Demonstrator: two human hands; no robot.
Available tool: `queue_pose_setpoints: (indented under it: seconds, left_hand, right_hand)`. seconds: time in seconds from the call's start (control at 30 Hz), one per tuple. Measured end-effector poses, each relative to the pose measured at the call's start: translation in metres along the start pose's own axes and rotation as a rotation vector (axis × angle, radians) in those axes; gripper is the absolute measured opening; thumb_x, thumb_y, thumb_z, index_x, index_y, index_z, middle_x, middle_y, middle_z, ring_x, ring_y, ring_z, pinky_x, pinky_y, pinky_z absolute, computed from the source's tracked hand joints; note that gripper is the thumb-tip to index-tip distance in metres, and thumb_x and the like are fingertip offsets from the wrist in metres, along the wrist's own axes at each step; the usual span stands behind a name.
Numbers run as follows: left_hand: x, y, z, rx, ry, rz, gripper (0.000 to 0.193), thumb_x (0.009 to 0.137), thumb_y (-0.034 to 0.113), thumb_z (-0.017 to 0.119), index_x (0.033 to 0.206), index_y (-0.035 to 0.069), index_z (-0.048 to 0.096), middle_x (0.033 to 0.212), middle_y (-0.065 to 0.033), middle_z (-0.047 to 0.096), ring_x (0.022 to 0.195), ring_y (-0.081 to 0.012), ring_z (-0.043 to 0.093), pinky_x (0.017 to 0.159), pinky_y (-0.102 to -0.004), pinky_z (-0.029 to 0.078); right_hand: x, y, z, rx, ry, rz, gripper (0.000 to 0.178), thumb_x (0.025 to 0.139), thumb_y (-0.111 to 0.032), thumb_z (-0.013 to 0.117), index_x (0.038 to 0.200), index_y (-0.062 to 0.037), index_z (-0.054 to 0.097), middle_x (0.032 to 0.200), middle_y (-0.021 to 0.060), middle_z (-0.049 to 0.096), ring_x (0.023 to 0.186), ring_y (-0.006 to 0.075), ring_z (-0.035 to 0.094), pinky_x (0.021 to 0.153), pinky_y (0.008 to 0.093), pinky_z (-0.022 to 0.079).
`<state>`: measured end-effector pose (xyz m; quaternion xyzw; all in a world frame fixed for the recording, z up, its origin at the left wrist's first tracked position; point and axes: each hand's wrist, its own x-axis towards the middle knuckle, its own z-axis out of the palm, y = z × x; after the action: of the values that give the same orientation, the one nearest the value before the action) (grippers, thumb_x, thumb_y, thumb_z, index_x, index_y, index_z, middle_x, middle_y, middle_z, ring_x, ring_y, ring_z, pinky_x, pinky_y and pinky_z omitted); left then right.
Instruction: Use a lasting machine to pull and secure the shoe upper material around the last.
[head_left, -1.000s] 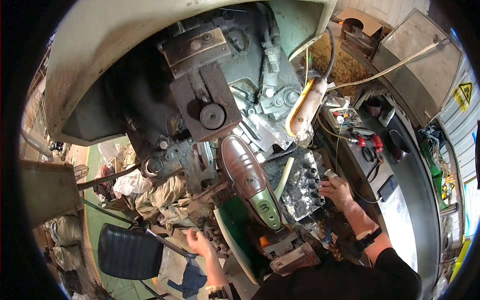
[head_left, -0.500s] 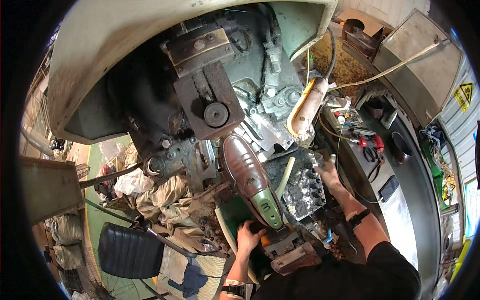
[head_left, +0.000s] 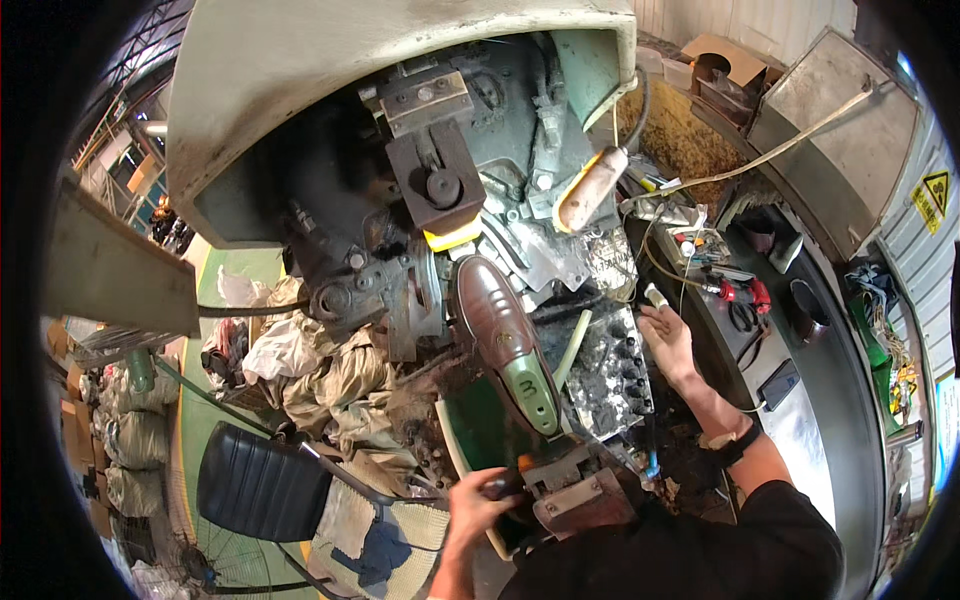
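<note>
A brown leather shoe upper (head_left: 490,308) is fitted on a green shoe last (head_left: 532,392), toe pointing away from me under the dark machine head (head_left: 435,180). Its heel end rests at a metal holder (head_left: 575,485). My left hand (head_left: 474,508) is closed at the near left of that holder, its fingers around a dark part mostly hidden by them. On the right, beside the dark bumpy metal block (head_left: 605,370), my right hand (head_left: 667,345) has its fingers curled in. A short pale cylindrical piece (head_left: 655,295) shows at its fingertips.
A pale hose (head_left: 573,352) stands next to the shoe. A lit lamp (head_left: 592,190) hangs above right. On the right-hand bench (head_left: 800,440) lie a phone (head_left: 778,385) and a red tool (head_left: 738,292). A black chair (head_left: 262,485) and cloth sacks (head_left: 340,380) are left.
The view has shifted, showing the machine head slightly smaller and further right. My left hand has come a little nearer and left of the last's heel. The shoe stays in its holder.
</note>
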<state>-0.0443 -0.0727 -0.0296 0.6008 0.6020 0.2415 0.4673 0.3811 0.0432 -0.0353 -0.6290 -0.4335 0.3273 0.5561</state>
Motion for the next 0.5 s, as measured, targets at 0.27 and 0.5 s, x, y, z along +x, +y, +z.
queue_pose_setpoints:
  seconds: [0.27, 0.5]
  left_hand:
    - [-0.034, 0.108, -0.124, -1.290, 0.510, 0.248, 0.045, 0.087, 0.025, 0.065, 0.124, 0.000, 0.062, 0.110, -0.0196, 0.069, 0.092, -0.0263, 0.070, 0.083, -0.0387, 0.058]
    - [-0.017, 0.213, -0.037, -1.052, 0.172, 0.521, 0.066, 0.074, -0.008, 0.077, 0.135, -0.004, 0.054, 0.117, -0.0202, 0.070, 0.102, -0.0259, 0.070, 0.094, -0.0392, 0.055]
  right_hand:
    - [-0.166, -0.168, 0.071, -0.046, -1.016, -0.690, 0.094, 0.087, -0.023, 0.080, 0.157, 0.0017, 0.022, 0.157, 0.0261, 0.031, 0.141, 0.0382, 0.042, 0.111, 0.0438, 0.043]
    - [-0.225, -0.107, 0.057, 0.072, -0.580, -0.605, 0.117, 0.080, -0.033, 0.086, 0.158, 0.0074, 0.009, 0.157, 0.0354, 0.024, 0.147, 0.0475, 0.029, 0.121, 0.0473, 0.024]
